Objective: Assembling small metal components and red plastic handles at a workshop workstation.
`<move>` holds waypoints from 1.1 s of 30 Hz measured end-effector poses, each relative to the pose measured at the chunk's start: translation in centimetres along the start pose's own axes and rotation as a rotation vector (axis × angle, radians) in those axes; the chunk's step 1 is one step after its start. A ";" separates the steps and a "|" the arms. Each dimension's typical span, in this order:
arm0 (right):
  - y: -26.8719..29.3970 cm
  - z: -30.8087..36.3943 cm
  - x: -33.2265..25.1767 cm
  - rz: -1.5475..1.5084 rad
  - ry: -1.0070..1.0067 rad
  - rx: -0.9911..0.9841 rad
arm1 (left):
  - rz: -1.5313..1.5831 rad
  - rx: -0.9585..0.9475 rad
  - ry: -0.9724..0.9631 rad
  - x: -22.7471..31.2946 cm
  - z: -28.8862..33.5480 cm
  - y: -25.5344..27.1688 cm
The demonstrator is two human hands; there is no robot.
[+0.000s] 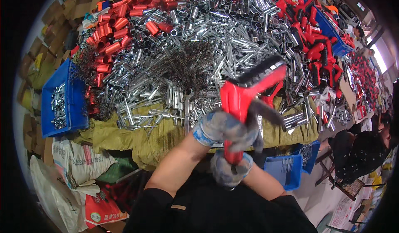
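Note:
A red tool body with a black ribbed top and a black lever point(241, 95) stands tilted in front of my chest; its exact kind cannot be told. My left hand point(226, 129), in a grey-blue work glove, is closed round its red stem. Below it my right hand point(230, 169), gloved the same way, is closed on the stem's lower end. Both hands are slightly blurred. Just beyond them lies a heap of shiny metal tubes and rods point(241, 52), with a tangle of dark coil springs point(185, 68) on its near left part.
Red metal sleeves point(118, 25) are piled at the far left, red-and-black tool bodies point(318, 50) at the right. A blue bin point(75, 104) with small metal parts stands left. Blue trays point(284, 170) sit low at right, near a person in dark clothes point(357, 154). Yellow sacking point(120, 139) edges the table.

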State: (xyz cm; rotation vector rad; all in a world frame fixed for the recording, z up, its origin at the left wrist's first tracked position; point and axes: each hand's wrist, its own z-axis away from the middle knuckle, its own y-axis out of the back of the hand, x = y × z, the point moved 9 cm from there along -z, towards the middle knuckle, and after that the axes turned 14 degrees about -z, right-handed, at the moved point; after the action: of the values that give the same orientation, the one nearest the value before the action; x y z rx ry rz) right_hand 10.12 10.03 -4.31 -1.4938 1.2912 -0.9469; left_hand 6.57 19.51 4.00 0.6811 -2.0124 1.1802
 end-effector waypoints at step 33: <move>-3.1 2.2 -7.0 1.739 0.517 0.780 | -0.321 0.994 -0.137 1.2 5.4 4.8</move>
State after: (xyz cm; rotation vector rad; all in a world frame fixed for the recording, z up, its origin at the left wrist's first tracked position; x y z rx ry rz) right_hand 12.03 17.34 -1.91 0.6579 1.6273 -0.4140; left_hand 0.74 16.69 0.54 1.5153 -1.2265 1.9370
